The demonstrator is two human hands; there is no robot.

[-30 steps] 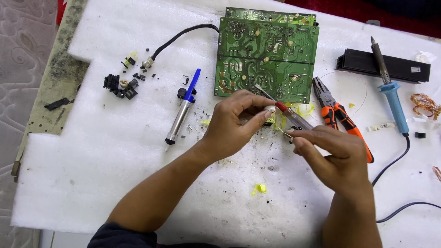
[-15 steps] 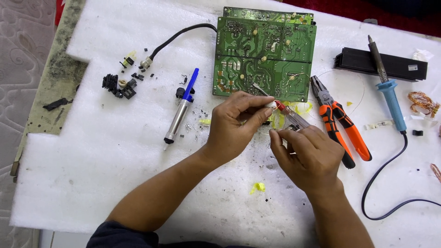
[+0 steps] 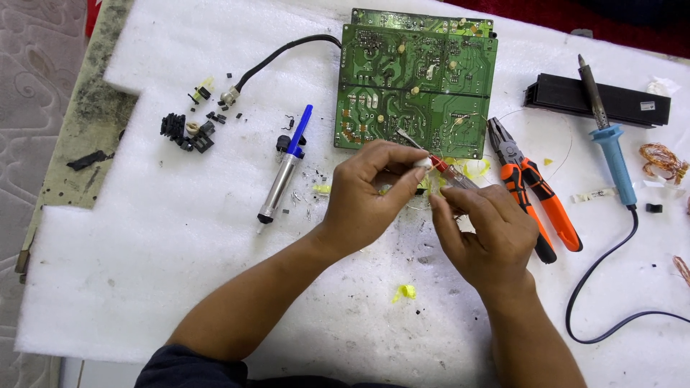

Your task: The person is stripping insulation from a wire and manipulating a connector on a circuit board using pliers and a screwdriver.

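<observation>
We pinch a small yellow-taped part (image 3: 425, 181) between the thumb and fingers of our left hand (image 3: 366, 194), just below the green board (image 3: 417, 90). Our right hand (image 3: 485, 230) closes narrowly on a clear-handled screwdriver (image 3: 442, 167). Its long axis runs up-left across the part, and both hands meet at it.

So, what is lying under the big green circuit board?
The green circuit board rests on the white foam sheet. A second green board shows under its far edge. A black cable runs toward its left corner. Anything else beneath is covered.
</observation>
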